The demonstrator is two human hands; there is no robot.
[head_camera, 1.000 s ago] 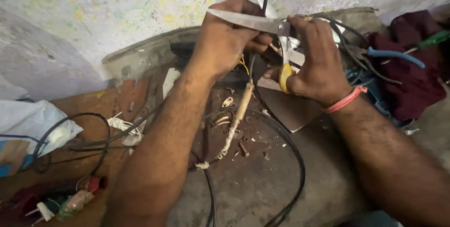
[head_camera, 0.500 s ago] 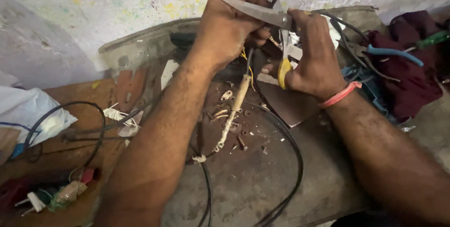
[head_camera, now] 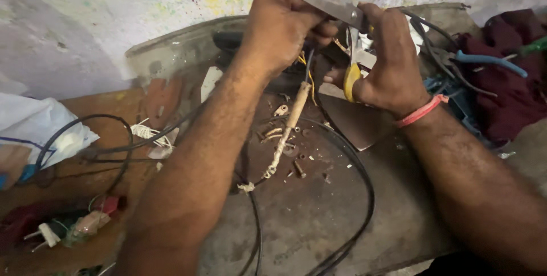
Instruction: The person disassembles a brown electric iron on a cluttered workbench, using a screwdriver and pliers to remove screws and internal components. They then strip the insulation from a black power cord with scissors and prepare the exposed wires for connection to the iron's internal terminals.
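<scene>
The left hand (head_camera: 285, 22) was closed in a fist around a black cable (head_camera: 307, 68) near the 12 o'clock edge of the view, with thin yellow wires (head_camera: 303, 59) showing just below the grip. From that fist a frayed, tan-wrapped length of cord (head_camera: 288, 130) hung down toward 6 o'clock, its end resting on the grimy desk (head_camera: 319, 219). The right hand (head_camera: 387, 62), at about 1 o'clock, was closed on the yellow handles of a pair of scissors (head_camera: 325, 2), whose open blades pointed toward 11 o'clock, across the top of the left hand. A red band (head_camera: 423, 110) circled the right wrist. Bits of stripped insulation (head_camera: 288, 150) lay scattered on the desk beneath the hands. A black loop of cable (head_camera: 364, 196) curved toward 5 o'clock. At 3 o'clock lay blue-handled pliers (head_camera: 490, 60) on a dark red cloth (head_camera: 513, 93); at 8 o'clock sat a white plug (head_camera: 48, 235).
</scene>
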